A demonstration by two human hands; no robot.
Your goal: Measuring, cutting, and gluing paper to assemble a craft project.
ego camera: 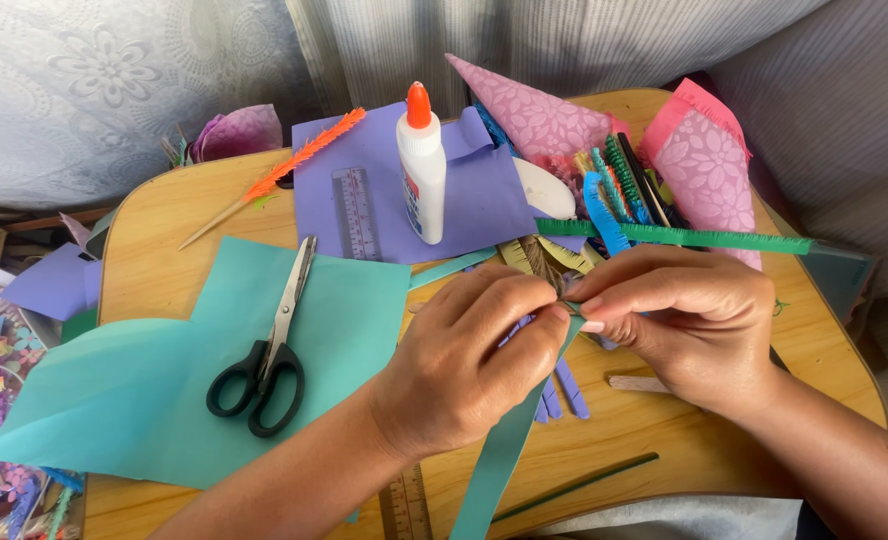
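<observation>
Two hands meet over our tabletop [174,215]: left hand [469,365] and right hand [679,325] each close a pinching grip on a long teal paper strip [504,450], running down off the bottom edge | scissors [264,365] lie clear on the teal sheet [124,390]; glue bottle [422,165] stands beyond | pinched tip hidden by fingers.

Far side | glue bottle [423,170] stood upright on purple paper [484,195], heaped fringed strips [619,190] crowding right of it | left | scissors [269,350] lay flat on teal sheet [134,390], low and passable above | near edge | bare tabletop [664,430] open between wrists, only a thin green stick [579,487] there
</observation>
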